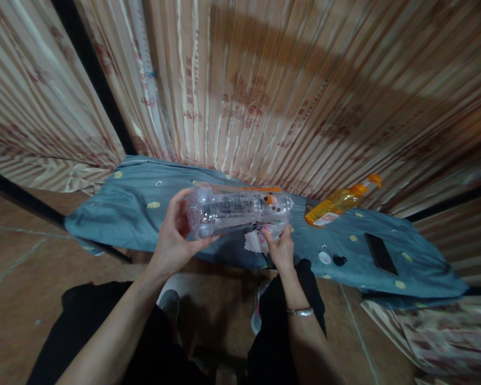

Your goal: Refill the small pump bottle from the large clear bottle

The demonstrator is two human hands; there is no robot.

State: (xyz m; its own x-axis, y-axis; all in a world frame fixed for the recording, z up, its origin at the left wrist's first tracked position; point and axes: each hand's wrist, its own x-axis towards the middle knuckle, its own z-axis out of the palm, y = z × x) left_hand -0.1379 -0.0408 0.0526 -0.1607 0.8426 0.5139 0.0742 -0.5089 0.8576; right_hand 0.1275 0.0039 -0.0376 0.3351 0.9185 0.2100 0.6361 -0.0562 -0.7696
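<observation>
I've got the left fingers (176,206) wrapped round the bottle (234,209) at its base; its neck end reaches the right fingers (287,235), gripping clear plastic (278,226). Right of those, on blue cloth (134,216), sit the pump bottle (336,205) and, farther off, the phone (380,253).
</observation>
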